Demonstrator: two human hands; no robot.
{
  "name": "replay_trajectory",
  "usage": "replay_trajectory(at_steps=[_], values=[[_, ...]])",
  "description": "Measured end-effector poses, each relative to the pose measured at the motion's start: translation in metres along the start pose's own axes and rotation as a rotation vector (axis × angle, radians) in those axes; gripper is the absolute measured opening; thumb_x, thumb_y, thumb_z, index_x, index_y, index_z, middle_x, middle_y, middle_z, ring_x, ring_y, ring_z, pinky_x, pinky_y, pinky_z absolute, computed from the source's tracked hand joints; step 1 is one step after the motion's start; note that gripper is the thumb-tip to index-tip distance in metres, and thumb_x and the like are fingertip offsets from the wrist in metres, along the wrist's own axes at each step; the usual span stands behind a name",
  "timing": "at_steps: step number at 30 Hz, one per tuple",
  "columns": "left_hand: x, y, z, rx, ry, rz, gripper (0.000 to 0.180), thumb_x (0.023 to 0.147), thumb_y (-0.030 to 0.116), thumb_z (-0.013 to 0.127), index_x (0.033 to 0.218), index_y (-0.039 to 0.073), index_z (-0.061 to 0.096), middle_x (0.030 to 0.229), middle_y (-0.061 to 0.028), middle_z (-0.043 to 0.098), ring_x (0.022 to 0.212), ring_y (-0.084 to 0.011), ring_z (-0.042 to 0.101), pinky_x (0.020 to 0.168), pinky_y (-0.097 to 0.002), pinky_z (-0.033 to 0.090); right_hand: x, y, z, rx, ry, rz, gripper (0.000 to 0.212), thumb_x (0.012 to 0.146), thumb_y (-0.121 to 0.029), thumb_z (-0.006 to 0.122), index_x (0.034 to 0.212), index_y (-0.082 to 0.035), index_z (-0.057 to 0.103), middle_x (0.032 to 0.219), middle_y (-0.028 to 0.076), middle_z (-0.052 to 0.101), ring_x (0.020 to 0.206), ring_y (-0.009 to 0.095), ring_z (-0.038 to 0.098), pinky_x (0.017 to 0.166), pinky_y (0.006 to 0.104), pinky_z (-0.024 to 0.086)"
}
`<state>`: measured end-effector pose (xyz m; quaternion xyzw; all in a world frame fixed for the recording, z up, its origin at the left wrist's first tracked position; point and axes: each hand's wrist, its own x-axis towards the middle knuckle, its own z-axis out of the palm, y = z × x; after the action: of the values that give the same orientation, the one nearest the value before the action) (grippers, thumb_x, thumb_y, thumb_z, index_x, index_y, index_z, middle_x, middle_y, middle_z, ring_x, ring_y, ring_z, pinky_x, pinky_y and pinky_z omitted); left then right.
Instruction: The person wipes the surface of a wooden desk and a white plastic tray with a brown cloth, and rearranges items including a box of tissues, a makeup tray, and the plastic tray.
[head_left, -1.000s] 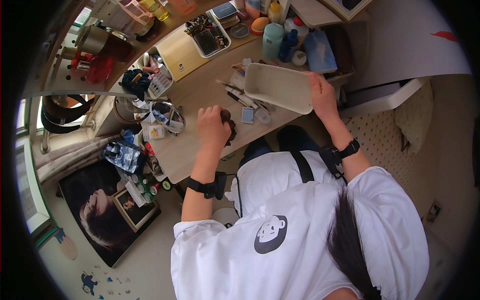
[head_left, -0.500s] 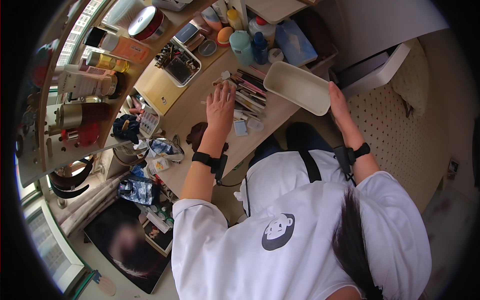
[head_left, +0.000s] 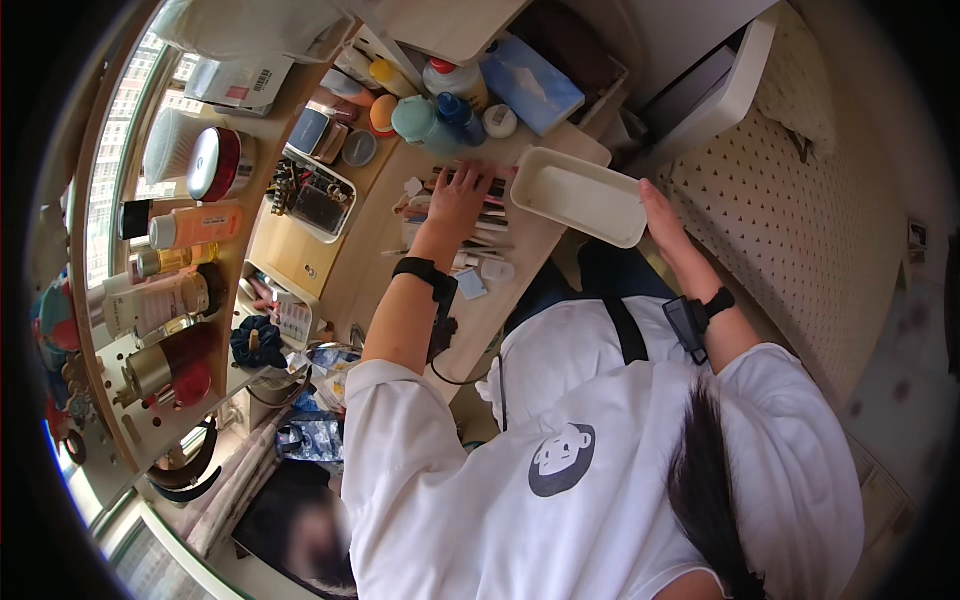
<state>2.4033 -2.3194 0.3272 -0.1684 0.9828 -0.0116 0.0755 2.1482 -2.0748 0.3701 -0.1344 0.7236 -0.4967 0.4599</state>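
Note:
An off-white rectangular tray (head_left: 570, 190), with nothing in it, tilts over the desk's near right edge. My right hand (head_left: 662, 215) holds it by its right end, the fingers mostly out of sight beneath. On the desk to the left of the tray lies a loose pile of makeup brushes and pencils (head_left: 488, 228). My left hand (head_left: 458, 205) rests palm down across the pile, its fingers stretched out and slightly apart over the upper pencils. A small light-blue square (head_left: 471, 284) and a clear round-ended piece (head_left: 497, 270) lie at the pile's near end.
Bottles and jars, among them a mint-green jar (head_left: 420, 122) and a dark-blue bottle (head_left: 460, 118), stand behind the pile beside a blue tissue box (head_left: 532, 85). Left is a white-rimmed organiser (head_left: 335, 222) of small items. A shelf (head_left: 255, 165) with cosmetics runs along the far left.
The view has shifted, so the desk sits differently in the picture. My left hand has slid to the far end of the pile, onto the pencils. My right hand still holds the tray.

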Motion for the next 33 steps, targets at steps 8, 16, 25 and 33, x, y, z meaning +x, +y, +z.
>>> replay_trajectory(at_steps=[8, 16, 25, 33], values=[[-0.005, 0.001, 0.011, -0.090, 0.171, -0.018, 0.027, 0.081, 0.010, 0.061, 0.108, 0.008, 0.060, 0.111, -0.0053, 0.056, 0.112, -0.0238, 0.055, 0.099, -0.0448, 0.045, 0.008, 0.011, 0.019, -0.018, -0.065, 0.017, 0.046, 0.105, -0.043, 0.042, 0.121, -0.004, 0.060, 0.101, 0.003, 0.066, 0.092, 0.011, 0.063, 0.075, 0.0276, 0.053], [-0.010, 0.003, 0.021, -0.022, 0.159, -0.054, 0.017, 0.083, 0.011, 0.058, 0.099, 0.009, 0.061, 0.105, -0.0051, 0.057, 0.106, -0.0235, 0.055, 0.090, -0.0415, 0.045, 0.017, 0.021, 0.032, -0.009, -0.101, 0.050, 0.045, 0.104, -0.043, 0.043, 0.124, -0.006, 0.059, 0.101, 0.004, 0.066, 0.085, 0.011, 0.066, 0.061, 0.0273, 0.056], [-0.015, -0.001, 0.023, -0.140, 0.177, -0.023, 0.015, 0.080, 0.007, 0.057, 0.094, 0.010, 0.062, 0.098, -0.0058, 0.059, 0.100, -0.0248, 0.056, 0.087, -0.0388, 0.042, 0.030, 0.036, 0.029, -0.078, -0.086, -0.007, 0.045, 0.105, -0.041, 0.043, 0.124, -0.005, 0.059, 0.103, 0.005, 0.066, 0.088, 0.013, 0.066, 0.065, 0.0284, 0.056], [-0.031, -0.004, 0.003, -0.182, 0.279, -0.112, 0.015, 0.081, 0.008, 0.057, 0.096, 0.009, 0.058, 0.095, -0.0069, 0.058, 0.098, -0.0257, 0.056, 0.088, -0.0402, 0.042, 0.024, 0.025, 0.038, -0.064, -0.080, 0.010, 0.043, 0.105, -0.040, 0.042, 0.122, -0.004, 0.060, 0.102, 0.005, 0.066, 0.089, 0.013, 0.065, 0.064, 0.0287, 0.056]])
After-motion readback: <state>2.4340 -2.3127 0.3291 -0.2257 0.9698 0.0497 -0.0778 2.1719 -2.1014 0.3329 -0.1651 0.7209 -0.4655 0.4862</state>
